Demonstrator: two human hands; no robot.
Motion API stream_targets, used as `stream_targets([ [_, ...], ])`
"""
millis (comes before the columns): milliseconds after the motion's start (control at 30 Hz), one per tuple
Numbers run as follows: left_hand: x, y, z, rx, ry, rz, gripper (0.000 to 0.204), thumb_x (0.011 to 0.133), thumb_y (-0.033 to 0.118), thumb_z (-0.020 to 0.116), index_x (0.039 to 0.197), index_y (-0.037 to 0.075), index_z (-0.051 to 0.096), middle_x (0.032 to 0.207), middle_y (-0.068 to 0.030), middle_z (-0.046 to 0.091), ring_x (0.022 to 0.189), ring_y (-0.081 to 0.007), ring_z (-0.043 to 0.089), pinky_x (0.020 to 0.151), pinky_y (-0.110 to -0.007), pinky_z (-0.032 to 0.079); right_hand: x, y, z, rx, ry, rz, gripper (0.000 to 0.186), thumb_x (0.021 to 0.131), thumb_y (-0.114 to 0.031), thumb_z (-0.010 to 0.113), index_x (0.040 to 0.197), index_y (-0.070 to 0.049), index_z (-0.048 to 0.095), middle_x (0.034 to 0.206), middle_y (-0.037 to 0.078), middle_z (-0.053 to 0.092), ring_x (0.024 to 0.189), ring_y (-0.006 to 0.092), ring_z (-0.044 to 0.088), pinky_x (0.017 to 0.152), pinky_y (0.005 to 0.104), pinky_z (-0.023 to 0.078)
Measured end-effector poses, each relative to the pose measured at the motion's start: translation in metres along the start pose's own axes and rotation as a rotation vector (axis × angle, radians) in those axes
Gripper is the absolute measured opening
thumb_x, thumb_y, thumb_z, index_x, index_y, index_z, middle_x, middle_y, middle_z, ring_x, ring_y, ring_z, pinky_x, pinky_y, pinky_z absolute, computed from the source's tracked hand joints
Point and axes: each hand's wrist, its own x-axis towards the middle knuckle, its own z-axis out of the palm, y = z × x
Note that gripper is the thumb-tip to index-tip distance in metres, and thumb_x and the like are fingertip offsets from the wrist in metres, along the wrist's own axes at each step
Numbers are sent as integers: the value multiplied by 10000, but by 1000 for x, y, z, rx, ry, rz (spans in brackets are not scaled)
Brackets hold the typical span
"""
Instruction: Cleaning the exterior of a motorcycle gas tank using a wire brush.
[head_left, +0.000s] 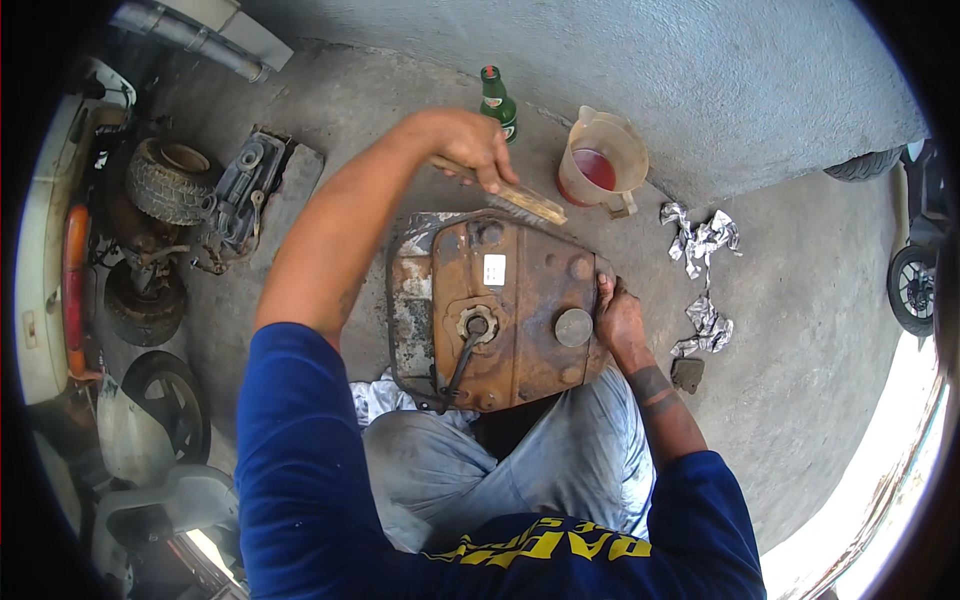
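A rusty metal fuel tank point(535, 290) rests tilted against my bent legs. On its face are a round cap, a small white label and a fitting with a dark bent pipe. My left hand point(470, 145) is closed round the wooden handle of a wire brush point(530, 203), whose bristle end hovers by the tank's far edge; whether the bristles touch it I cannot tell. With fingers curled over the tank's right edge, my right hand point(622, 322) grips it near the round cap.
Beyond the tank stand a green glass bottle point(497, 108) and a translucent jug point(620, 140) with red liquid. Crumpled silvery scraps point(705, 240) and a small brown block point(687, 375) lie to the right. Left are an engine part point(245, 190) and old tyres point(165, 190). A wall point(700, 80) rises behind.
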Motion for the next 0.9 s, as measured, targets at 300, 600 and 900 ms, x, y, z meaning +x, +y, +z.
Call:
stream_targets([
  [300, 85, 18, 55, -141, -109, 171, 418, 794, 216, 795, 1186, 96, 714, 749, -49, 675, 590, -101, 568, 472, -262, 412, -1, -16, 0, -40, -61, 54, 598, 1019, -497, 382, 1190, 53, 544, 995, 358, 639, 955, 530, 618, 820, 546, 503],
  [600, 67, 35, 51, -30, -139, 26, 428, 765, 199, 799, 1185, 163, 725, 962, -78, 740, 669, -152, 635, 573, -285, 490, -8, -14, 11, -67, 28, 18, 594, 1020, -482, 387, 1197, 63, 544, 932, 355, 647, 911, 529, 629, 793, 546, 516],
  [900, -41, 51, 27, 315, 245, 193, 407, 811, 188, 765, 1203, 104, 695, 1132, -133, 712, 1002, -282, 681, 878, -395, 520, -5, -18, 3, -58, 26, 42, 613, 1016, -512, 375, 1083, 61, 581, 941, 354, 648, 933, 528, 627, 804, 543, 510],
])
